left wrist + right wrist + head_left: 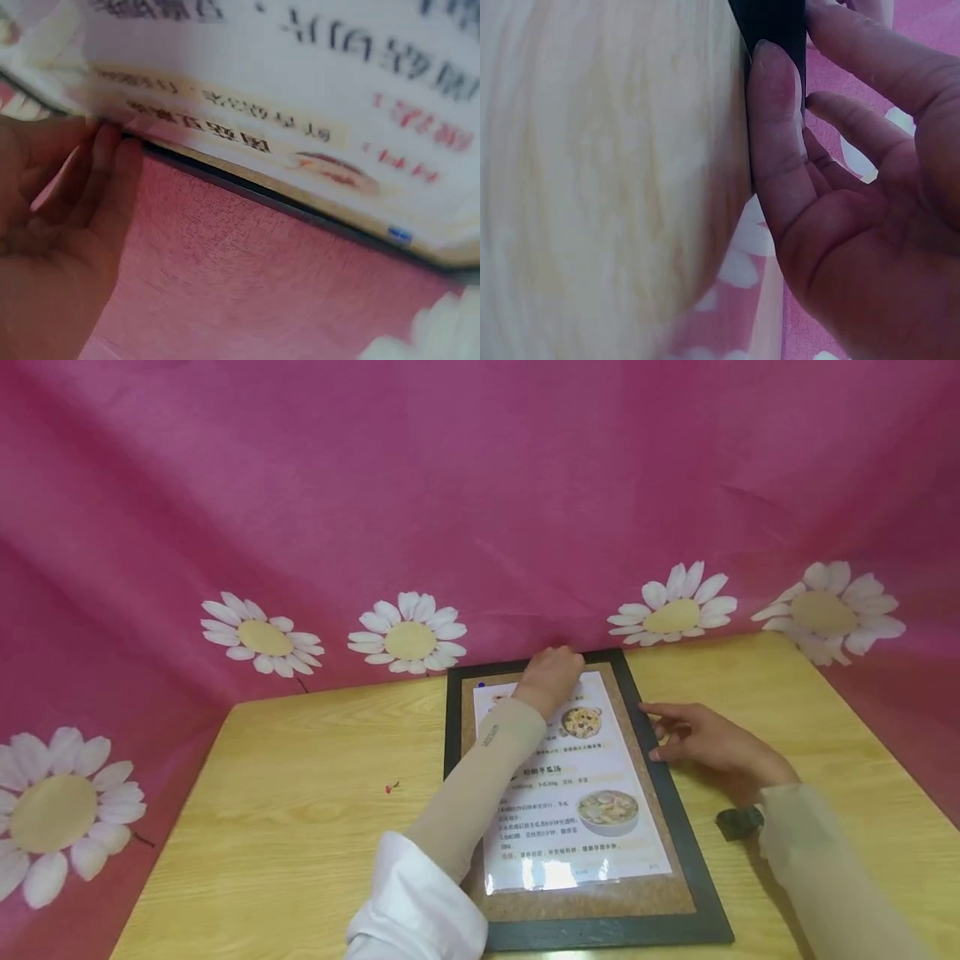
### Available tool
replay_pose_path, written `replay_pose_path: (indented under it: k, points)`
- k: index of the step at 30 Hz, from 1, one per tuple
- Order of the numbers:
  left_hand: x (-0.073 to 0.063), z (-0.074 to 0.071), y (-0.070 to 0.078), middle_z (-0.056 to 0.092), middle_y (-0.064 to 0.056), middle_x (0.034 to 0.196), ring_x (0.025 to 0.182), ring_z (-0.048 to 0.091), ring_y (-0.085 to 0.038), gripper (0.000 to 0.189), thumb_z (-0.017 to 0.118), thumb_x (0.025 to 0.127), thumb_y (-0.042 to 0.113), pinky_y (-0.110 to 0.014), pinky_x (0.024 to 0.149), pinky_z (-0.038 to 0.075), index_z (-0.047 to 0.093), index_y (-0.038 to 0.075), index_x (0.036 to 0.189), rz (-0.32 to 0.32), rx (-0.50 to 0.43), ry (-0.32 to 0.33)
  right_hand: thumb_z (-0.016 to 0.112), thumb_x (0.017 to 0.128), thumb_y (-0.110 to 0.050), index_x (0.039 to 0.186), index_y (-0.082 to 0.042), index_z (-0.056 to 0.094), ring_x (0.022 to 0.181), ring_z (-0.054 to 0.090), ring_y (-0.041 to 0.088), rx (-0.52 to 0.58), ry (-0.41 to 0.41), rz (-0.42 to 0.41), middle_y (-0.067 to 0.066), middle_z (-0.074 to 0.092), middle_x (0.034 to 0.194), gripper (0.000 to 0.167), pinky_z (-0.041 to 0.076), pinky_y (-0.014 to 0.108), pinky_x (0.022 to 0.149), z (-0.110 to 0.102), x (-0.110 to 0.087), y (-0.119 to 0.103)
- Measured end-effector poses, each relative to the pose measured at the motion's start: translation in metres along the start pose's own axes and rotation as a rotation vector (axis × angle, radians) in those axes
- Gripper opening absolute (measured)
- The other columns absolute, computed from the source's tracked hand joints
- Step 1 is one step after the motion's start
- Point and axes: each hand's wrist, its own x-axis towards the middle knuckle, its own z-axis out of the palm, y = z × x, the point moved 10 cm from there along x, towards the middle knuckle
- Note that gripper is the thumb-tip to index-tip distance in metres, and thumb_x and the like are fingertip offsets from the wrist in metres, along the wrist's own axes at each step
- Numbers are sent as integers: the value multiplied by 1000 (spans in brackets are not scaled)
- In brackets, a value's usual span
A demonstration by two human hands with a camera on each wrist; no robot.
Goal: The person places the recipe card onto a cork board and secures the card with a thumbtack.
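A corkboard (585,906) with a black frame lies on the wooden table. On it is a glossy printed recipe sheet (577,827) with pictures of food. A blue pushpin (482,685) sits by the sheet's upper left corner. My left hand (553,672) reaches across the sheet, its fingers bent at the board's far edge; in the left wrist view its fingertips grip the frame (247,191). The right hand (705,739) is beside the board, fingers extended, with fingertips touching the right side of the frame (776,22). The left fingertips are hidden in the head view.
A small dark object (738,822) lies beside my right wrist. A tiny red item (392,788) is on the wooden table (300,827), left of the board. A pink cloth (450,510) with white flowers hangs behind and around the table.
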Motion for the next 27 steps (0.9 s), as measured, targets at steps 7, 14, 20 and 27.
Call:
replay_pose_path:
  k: [7, 14, 20, 27]
  points:
    - [-24, -19, -49, 74, -6, 125, 108, 66, -16, 28, 57, 102, 9, -31, 101, 54, 75, 7, 123, -84, -498, -22, 78, 91, -15, 163, -18, 35, 119, 45, 30, -28, -3, -29, 16, 50, 129, 84, 52, 29, 88, 3, 7, -5]
    - [-57, -25, -82, 73, -10, 132, 122, 69, -22, 37, 59, 105, 18, -38, 105, 55, 66, 4, 139, -85, -641, 25, 78, 92, -17, 164, -19, 32, 124, 44, 30, -18, -9, -9, 16, 49, 133, 86, 51, 28, 90, 3, 4, 0]
    - [-90, -24, -102, 70, -12, 138, 126, 68, -26, 36, 61, 103, 18, -42, 109, 53, 68, 3, 135, -107, -657, 103, 78, 91, -21, 165, -21, 31, 130, 41, 31, -14, 6, 1, 15, 47, 134, 87, 49, 29, 95, 0, -1, 1]
    - [-140, -28, -121, 70, -13, 134, 114, 68, -28, 34, 62, 103, 19, -46, 96, 55, 70, 3, 132, -108, -675, 182, 80, 91, -22, 164, -20, 32, 127, 43, 31, -30, 2, -9, 16, 48, 134, 88, 50, 27, 92, -2, 1, 0]
